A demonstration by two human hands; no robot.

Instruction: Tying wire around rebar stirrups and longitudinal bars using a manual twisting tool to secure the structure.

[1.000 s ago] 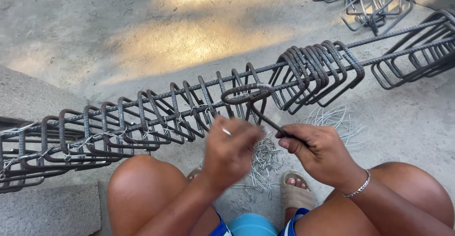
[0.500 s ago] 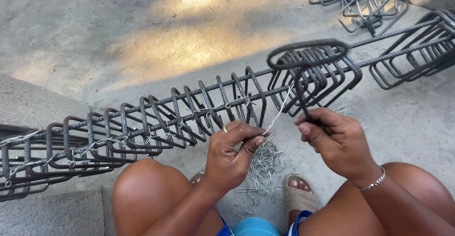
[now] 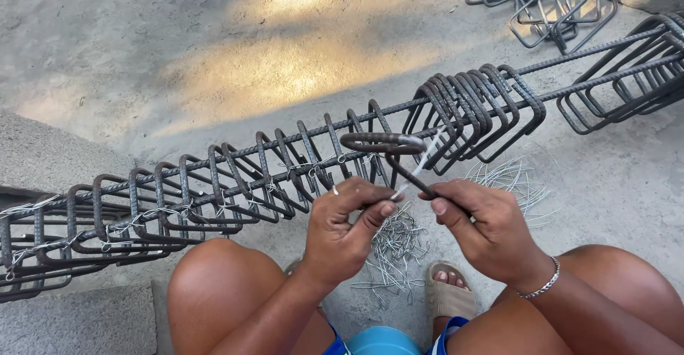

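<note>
My right hand (image 3: 486, 228) grips the handle of a bent steel hook tool (image 3: 385, 143), whose looped end lies flat above the rebar cage (image 3: 235, 180). My left hand (image 3: 347, 228) pinches a thin tie wire (image 3: 420, 162) that runs up to the tool's loop. The cage is a long row of dark stirrups on straight bars, crossing the view from lower left to upper right. Both hands are just in front of its middle, over my bare knees.
Loose cut tie wires (image 3: 395, 251) lie on the concrete between my feet, and more wires (image 3: 509, 178) lie to the right. A pile of spare stirrups (image 3: 541, 2) sits at top right. A concrete block (image 3: 50, 155) stands left. My sandalled foot (image 3: 447, 292) is below.
The hook tool's loop swung up high over the stirrups, then came back down flat above the cage. My left hand stayed on the wire throughout.
</note>
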